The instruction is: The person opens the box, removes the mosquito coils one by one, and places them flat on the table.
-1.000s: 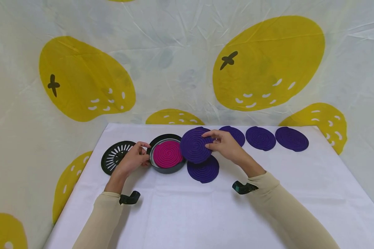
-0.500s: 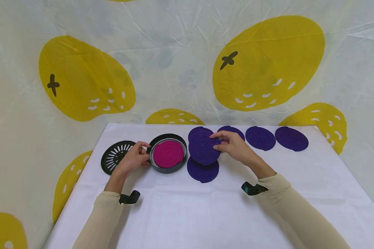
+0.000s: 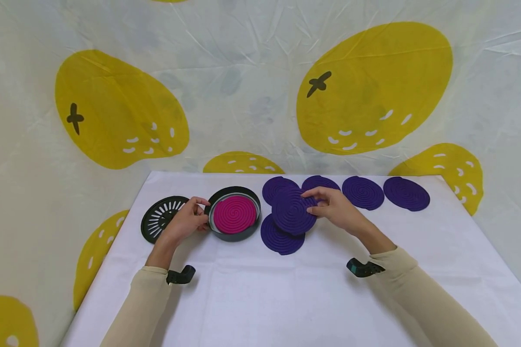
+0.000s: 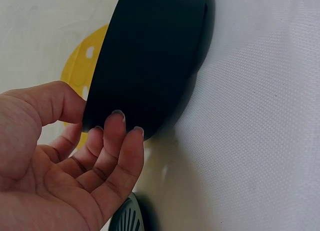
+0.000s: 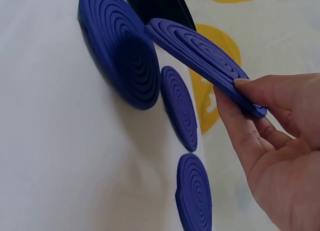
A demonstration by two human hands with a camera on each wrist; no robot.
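While pinching spiral-ridged purple disc (image 3: 292, 212) in right hand (image 3: 337, 209), grips pan (image 3: 233, 237) with left hand (image 3: 187, 220). Faces yellow-printed drape (image 3: 252, 101) across white cloth (image 3: 265, 299).

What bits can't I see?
Head view: part of the slotted black disc, behind the left hand.
Head view: what is beneath the pink mat inside the black tin.
Head view: part of the front purple mat, behind the held purple mat.
Left wrist view: the rest of the tin, cut off by the top edge.
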